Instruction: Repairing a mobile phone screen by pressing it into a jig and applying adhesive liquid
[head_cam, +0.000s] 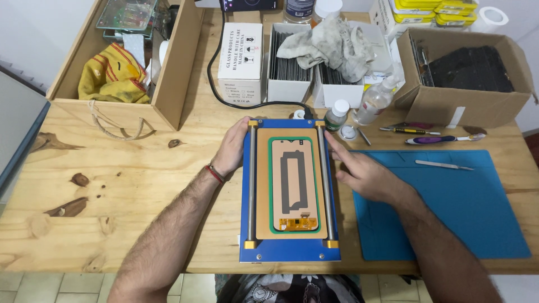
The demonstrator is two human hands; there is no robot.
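A blue flat machine (289, 250) with two metal side rails lies at the front of the wooden table. On its tan plate rests a phone screen panel (294, 184) inside a green frame, back side up. My left hand (233, 148) presses against the machine's left edge near the top corner. My right hand (365, 171) lies flat against the right edge, fingers pointing to the rail. Neither hand holds anything.
A blue work mat (466, 207) with tweezers (443, 165) lies to the right. Behind are a small bottle (337, 115), a clear spray bottle (375, 100), a toothbrush (441, 139), white boxes with a rag (331, 39), a cardboard box (466, 101) and a wooden crate (168, 73). A black cable (216, 84) runs to the machine.
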